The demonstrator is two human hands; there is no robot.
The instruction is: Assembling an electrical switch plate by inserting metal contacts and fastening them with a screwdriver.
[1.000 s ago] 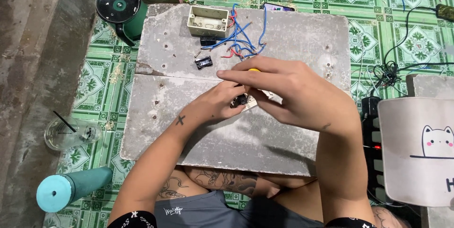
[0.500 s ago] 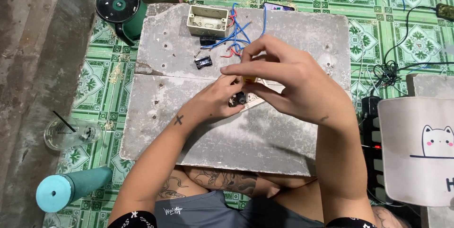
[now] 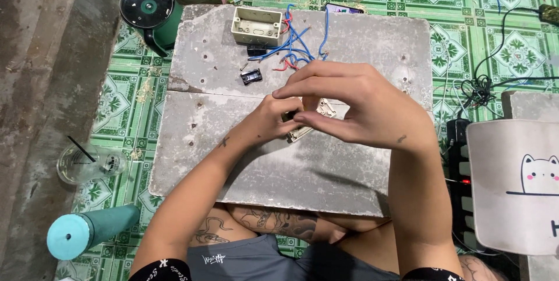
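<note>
- Hands meet mid-slab: I see my left hand (image 3: 273, 121) pinching the cream switch plate (image 3: 314, 122) steady.
- Right hand (image 3: 355, 106) curls over it, fingertips pinched together on its top.
- Wall box (image 3: 256, 26) and blue wires (image 3: 300, 42) wait behind, within reach.

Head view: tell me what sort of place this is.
Likely a home floor used as a makeshift electrical workbench: a concrete slab lies on green patterned tiles, with a junction box, loose wires and a power strip around.

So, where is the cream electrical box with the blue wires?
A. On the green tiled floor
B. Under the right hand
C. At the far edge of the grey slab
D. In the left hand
C: the cream electrical box sits on the grey slab near its far edge, beyond both hands, with the blue wires beside it.
</note>
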